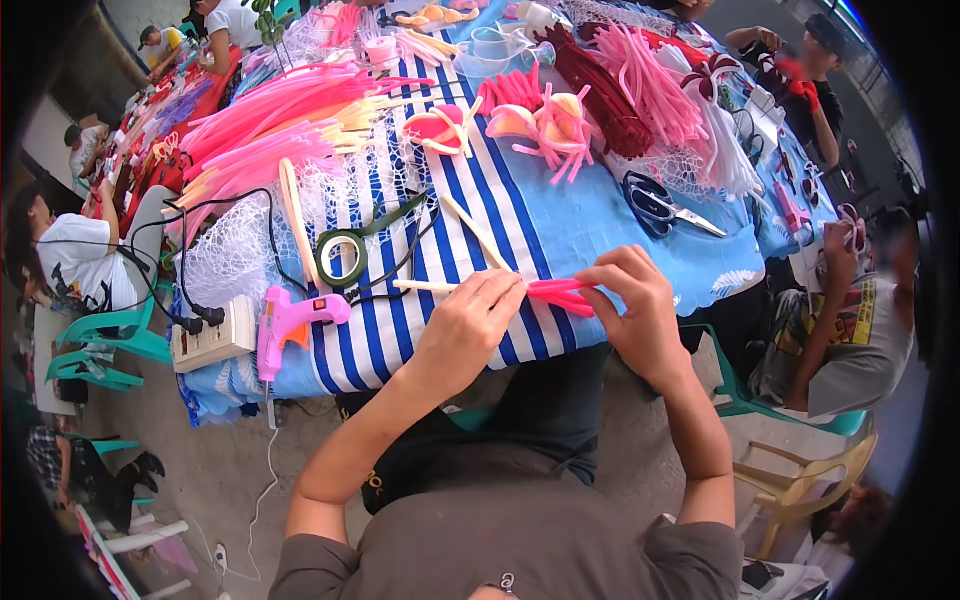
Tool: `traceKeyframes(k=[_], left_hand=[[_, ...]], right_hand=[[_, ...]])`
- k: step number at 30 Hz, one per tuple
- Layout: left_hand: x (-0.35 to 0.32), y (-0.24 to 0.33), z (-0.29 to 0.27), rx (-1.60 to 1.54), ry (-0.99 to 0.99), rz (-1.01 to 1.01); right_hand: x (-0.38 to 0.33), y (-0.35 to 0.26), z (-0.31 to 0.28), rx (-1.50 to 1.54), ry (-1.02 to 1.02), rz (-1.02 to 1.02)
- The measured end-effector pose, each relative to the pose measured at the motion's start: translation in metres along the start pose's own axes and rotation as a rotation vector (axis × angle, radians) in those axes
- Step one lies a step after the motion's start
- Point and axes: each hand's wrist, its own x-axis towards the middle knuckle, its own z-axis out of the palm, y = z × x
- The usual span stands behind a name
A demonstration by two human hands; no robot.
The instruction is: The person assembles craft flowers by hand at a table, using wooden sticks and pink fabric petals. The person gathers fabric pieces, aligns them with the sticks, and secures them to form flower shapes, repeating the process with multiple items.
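Note:
My left hand [470,325] and my right hand [635,290] meet over the near edge of a table covered in a blue and white striped cloth [420,350]. Together they grip a pink fuzzy stem [560,293] joined to a cream stick [425,286] that points left. My left hand's fingers pinch the place where the two parts join. My right hand's fingers close on the pink end.
A pink glue gun [290,320] lies at the near left beside a power strip [210,340]. A roll of green tape [342,258], scissors [660,208], white netting [235,245] and heaps of pink stems [270,120] cover the table. Other people sit on both sides.

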Motion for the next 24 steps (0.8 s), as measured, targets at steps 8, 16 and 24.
traceKeyframes(k=[8,16,24], left_hand=[[0.000,0.001,-0.006,0.082,-0.067,0.022],[0.006,-0.001,-0.012,0.165,-0.145,0.082],[0.005,-0.007,-0.015,0.110,-0.205,0.089]], right_hand=[[-0.014,-0.004,0.003,-0.181,-0.027,-0.031],[0.002,-0.005,-0.002,-0.240,-0.207,-0.073],[0.022,-0.016,-0.008,-0.366,-0.319,-0.155]])
